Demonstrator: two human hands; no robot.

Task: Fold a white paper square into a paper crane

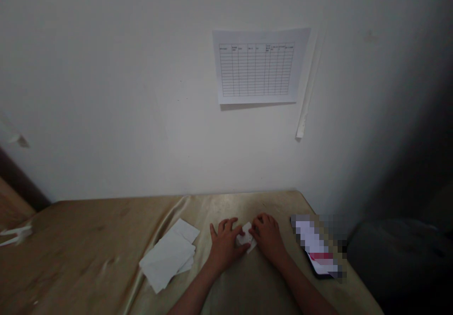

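Note:
A small piece of white paper (249, 238), which looks folded, lies on the cloth-covered table between my two hands. My left hand (225, 243) has its thumb and index finger against the paper's left and lower side, while its other fingers spread out over the cloth. On the opposite side, the curled fingers of my right hand (268, 236) press on the paper's right edge and partly cover it. To the left of my hands rests a loose stack of white paper sheets (169, 258), overlapping at angles.
A phone (314, 246), partly blurred out, lies near the right edge of the table (88, 244). Behind the table rises a white wall with a printed table sheet (260, 70) on it. A white scrap (16, 234) sits at far left. A dark object (399, 253) stands at right.

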